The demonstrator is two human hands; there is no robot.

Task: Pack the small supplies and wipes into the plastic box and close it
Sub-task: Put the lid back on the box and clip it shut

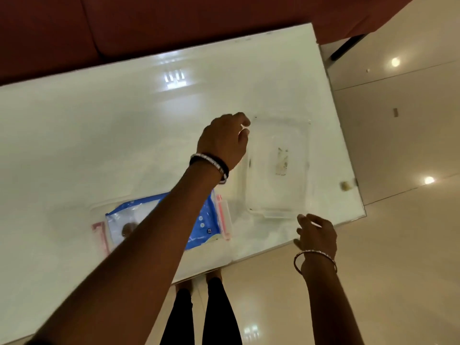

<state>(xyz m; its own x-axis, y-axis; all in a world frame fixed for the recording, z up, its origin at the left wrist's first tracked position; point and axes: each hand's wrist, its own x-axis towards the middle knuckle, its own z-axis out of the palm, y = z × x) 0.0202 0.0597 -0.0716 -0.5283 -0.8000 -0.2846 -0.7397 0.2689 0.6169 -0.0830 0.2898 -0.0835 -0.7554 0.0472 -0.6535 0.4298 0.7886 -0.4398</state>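
Observation:
A clear plastic box (306, 190) stands open on the right part of the white glass table (124, 125), with a small flat packet (282, 161) lying inside it. My left hand (224, 140) hovers at the box's far left corner, fingertips pinched on a small white item (245, 128). My right hand (317, 232) is by the box's near right corner, over the table edge, fingers apart and empty. A blue wipes pack (199, 225) lies on a clear lid with pink clips (222, 220), partly hidden under my left forearm.
A small beige object (346, 186) sits at the table's right edge. A dark red sofa (149, 26) runs along the far side. Glossy cream floor tiles (398, 220) lie to the right and near me, and my legs show below the table edge.

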